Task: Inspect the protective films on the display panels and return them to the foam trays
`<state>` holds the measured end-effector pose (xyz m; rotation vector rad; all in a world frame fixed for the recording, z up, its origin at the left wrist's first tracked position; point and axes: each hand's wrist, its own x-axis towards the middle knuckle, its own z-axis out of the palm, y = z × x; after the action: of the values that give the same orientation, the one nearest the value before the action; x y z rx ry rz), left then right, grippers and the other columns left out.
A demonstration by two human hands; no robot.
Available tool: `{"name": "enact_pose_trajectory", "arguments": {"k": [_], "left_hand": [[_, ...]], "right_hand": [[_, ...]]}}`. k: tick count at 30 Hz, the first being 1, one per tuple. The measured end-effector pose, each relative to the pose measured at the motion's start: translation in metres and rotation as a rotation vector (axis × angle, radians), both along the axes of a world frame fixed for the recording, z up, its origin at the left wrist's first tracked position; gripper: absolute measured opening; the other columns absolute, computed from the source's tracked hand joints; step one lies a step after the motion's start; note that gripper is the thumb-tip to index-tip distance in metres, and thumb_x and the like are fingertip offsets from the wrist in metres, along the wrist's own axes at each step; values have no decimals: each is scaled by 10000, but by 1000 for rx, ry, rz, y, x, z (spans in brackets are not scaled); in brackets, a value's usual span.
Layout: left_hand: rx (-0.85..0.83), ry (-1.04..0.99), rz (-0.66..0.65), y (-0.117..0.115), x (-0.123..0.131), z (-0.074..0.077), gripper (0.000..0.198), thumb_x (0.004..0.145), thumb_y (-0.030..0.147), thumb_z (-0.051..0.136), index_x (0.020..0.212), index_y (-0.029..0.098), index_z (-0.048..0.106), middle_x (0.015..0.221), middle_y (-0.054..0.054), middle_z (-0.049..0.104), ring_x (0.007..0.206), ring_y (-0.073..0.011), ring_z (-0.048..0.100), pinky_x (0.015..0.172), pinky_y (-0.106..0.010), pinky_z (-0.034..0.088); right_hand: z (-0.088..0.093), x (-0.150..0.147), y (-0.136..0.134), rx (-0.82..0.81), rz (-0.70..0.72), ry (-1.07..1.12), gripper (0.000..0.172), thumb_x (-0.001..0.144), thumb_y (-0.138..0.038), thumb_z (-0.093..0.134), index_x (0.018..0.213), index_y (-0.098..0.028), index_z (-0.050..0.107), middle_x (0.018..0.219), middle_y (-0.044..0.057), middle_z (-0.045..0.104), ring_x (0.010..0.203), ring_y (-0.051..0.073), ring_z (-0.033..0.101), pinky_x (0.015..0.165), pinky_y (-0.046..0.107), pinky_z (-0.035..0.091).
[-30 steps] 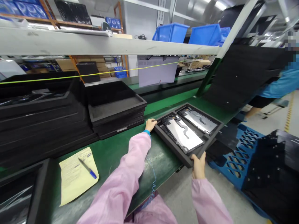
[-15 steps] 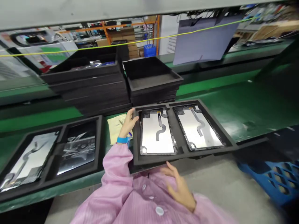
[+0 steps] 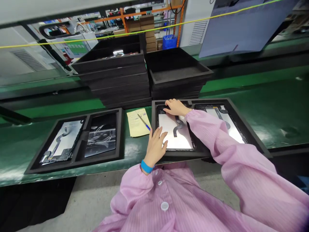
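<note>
A black foam tray [image 3: 251, 130] lies on the green bench in front of me, with two silver panels in its pockets. My left hand [image 3: 156, 145] rests with fingers spread on the near left corner of the left panel [image 3: 177, 140]. My right hand [image 3: 175, 107] reaches across to the far edge of the same panel, fingers curled down on its top rim. My right sleeve covers much of the right panel [image 3: 233, 124]. Each panel carries a dark S-shaped flex strip.
A second black foam tray [image 3: 79, 161] with two panels lies to the left. A yellow note [image 3: 137, 124] with a blue pen [image 3: 144, 122] sits between the trays. Stacks of black trays [image 3: 116, 80] stand behind. A yellow cord [image 3: 96, 39] runs overhead.
The tray, held at its edges earlier, now lies flat on the bench. Both hands have left its rim and moved onto the left panel. My view has swung left and down.
</note>
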<state>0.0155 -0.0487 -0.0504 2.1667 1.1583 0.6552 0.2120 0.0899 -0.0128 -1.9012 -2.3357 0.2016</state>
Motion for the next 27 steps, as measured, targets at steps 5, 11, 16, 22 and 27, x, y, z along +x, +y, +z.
{"name": "enact_pose_trajectory", "arguments": {"k": [5,11,16,22,27], "left_hand": [[15,-95,41,-1,0,-3,309,888,182,439,1122,163,639,1356,-153,568,1377,-264,411,1218,-517,55],[-159,-384,111,-5,-3,7,256,886,229,471,1035,168,670,1290,-126,625,1290,-225,516,1201,-439,221],[-570,-615,-1,-22,-14,43,374,897,384,450,1055,109,648,1113,-186,702,1042,-291,681,926,-486,529],[-1194,-1305,-96,-37,-28,106,614,749,651,600,1161,196,597,1284,-125,635,1269,-333,536,964,-493,505],[-953,-1165,376,-36,-30,90,440,608,230,781,1011,195,609,972,-22,734,926,-241,689,762,-328,548]], "right_hand": [[-5,3,-1,2,-3,-22,361,954,-438,541,1104,-112,585,1110,90,574,1074,209,549,964,440,461],[8,-1,6,-47,-54,46,369,960,-460,528,1045,-107,589,915,48,598,816,137,589,786,328,522],[79,8,-10,84,-93,121,354,939,-433,554,784,-131,651,691,1,578,636,112,530,622,244,410],[155,-17,-139,951,542,188,328,971,-401,510,744,-212,653,654,-1,569,708,145,501,710,304,398],[119,-19,-188,663,695,183,408,961,-464,514,697,-189,659,605,-2,559,631,121,509,629,278,408]]}}
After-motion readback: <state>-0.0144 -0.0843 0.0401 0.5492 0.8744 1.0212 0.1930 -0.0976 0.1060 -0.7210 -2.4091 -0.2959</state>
